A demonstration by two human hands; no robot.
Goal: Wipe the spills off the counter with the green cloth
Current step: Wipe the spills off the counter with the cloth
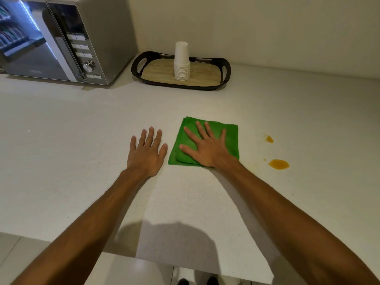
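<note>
Green cloth (207,138), folded square, beneath flat right hand (207,150).

Two hands on surface (61,124): left hand (147,155), right hand (207,150). One green cloth (230,138). Three orange spills: large spill (279,164), smaller spill (269,139), tiny speck (264,159). One microwave (61,40). One tray (156,79). One stack of cups (181,62), cup count unclear.
</note>
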